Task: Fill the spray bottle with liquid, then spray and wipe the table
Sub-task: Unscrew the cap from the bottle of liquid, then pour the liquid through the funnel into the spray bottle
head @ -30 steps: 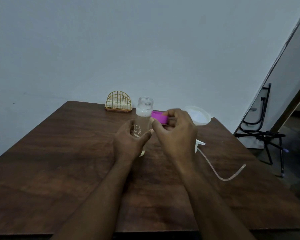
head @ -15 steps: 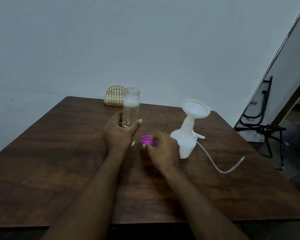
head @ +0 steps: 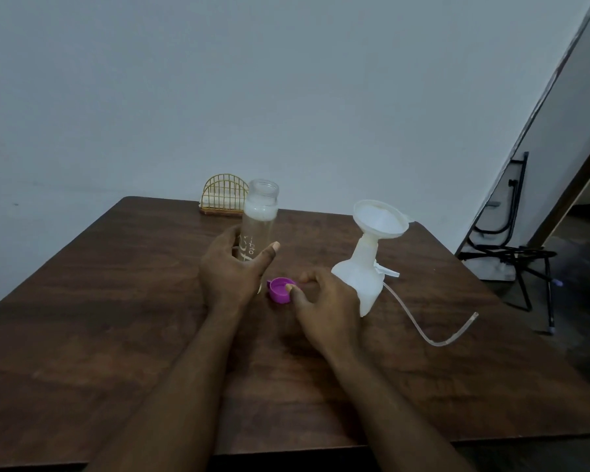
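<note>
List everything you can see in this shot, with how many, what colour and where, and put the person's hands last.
Table: one, dark brown wood, fills the lower frame.
Clear bottle: one, transparent with white lettering, uncapped, upright at table centre.
Purple cap: one, open side up, on the table just right of the clear bottle.
Spray bottle: one, white, right of centre.
Funnel: one, white, in the spray bottle's neck.
Spray head with tube: one, whitish, lying behind and right of the spray bottle.
Wire holder: one, gold, far table edge.
Black metal stand: one, floor at right.
Left hand: around the clear bottle.
Right hand: fingertips on the purple cap.
</note>
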### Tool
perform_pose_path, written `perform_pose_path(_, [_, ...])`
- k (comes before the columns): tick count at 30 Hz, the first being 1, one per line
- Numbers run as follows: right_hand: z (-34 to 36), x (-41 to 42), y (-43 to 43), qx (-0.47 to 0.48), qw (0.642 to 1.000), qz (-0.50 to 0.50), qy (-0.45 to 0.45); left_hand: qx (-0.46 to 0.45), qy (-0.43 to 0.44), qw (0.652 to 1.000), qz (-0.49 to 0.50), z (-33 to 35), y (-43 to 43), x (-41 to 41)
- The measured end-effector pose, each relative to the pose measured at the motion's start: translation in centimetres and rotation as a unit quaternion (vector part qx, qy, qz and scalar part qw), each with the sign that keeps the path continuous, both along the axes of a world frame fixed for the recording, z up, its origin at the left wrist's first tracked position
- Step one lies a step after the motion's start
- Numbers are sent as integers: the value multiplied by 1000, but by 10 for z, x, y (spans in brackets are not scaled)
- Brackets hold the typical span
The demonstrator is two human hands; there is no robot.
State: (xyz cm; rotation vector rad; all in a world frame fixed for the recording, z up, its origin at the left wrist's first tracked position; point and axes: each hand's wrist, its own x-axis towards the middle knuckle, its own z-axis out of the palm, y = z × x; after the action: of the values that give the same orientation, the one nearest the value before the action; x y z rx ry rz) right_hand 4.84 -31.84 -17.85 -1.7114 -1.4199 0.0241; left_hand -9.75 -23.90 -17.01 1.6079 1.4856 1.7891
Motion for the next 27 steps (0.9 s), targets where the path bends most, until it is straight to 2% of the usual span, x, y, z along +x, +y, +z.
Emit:
perform_pose_path(5, [11,23,-23,149,989,-25,-4,29,37,998,-28,0,-4,7])
perform_pose_path(11, [17,60,-33,220,973,-74,4,56,57,997,-14,6,-13,11])
perform_pose_path(17, [14,79,-24,177,978,-107,18,70,96,993,-17,11,-18,15])
perform_pose_path(23, [12,84,-9,143,983,-78,79,88,166,982,-19,8,-22,21])
perform_pose_path(27, [18,86,1,139,983,-59,109,94,182,979,3,8,-24,25])
